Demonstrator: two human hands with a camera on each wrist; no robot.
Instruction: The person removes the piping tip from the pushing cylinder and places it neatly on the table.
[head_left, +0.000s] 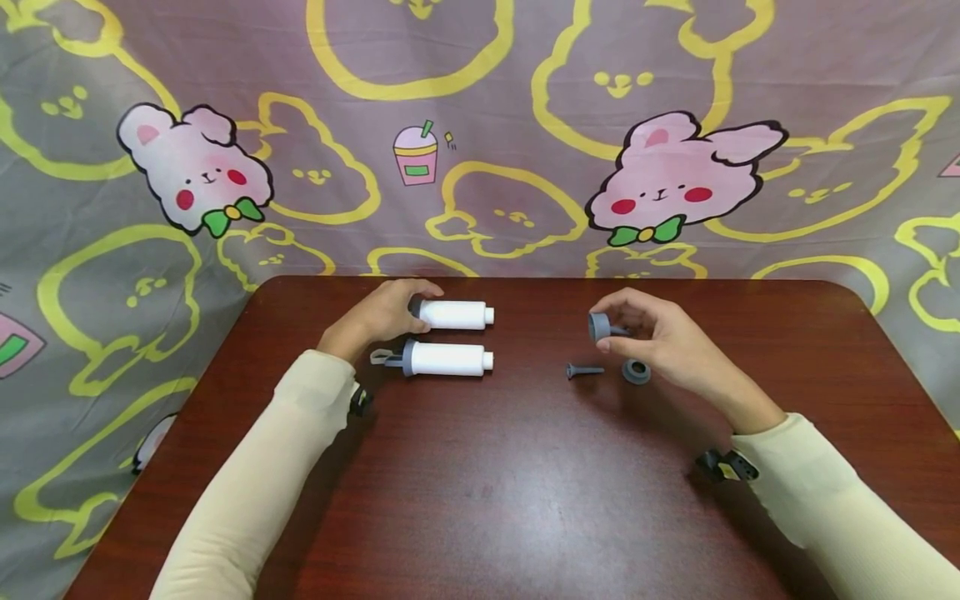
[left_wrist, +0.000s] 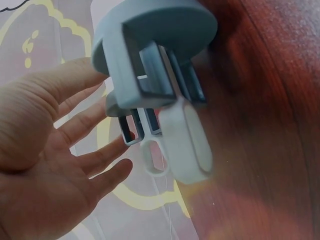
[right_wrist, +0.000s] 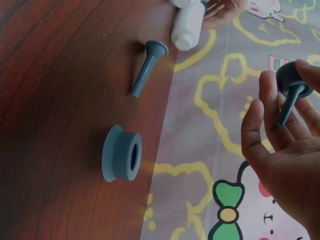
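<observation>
Two white cylinders with grey collars and narrow tips lie side by side on the table. Around the grey end of the far white cylinder are the thumb and fingers of my left hand. The near white cylinder lies just in front, its grey frame and pale loop large in the left wrist view. With thumb and fingertips, my right hand pinches a grey funnel, a round cup with a thin stem, above the table. Below it lie a small grey flanged tube and a grey ring.
The dark red wooden table ends at a straight back edge. Behind it hangs a patterned cloth with cartoon animals. A dark wrist device sits at the right sleeve.
</observation>
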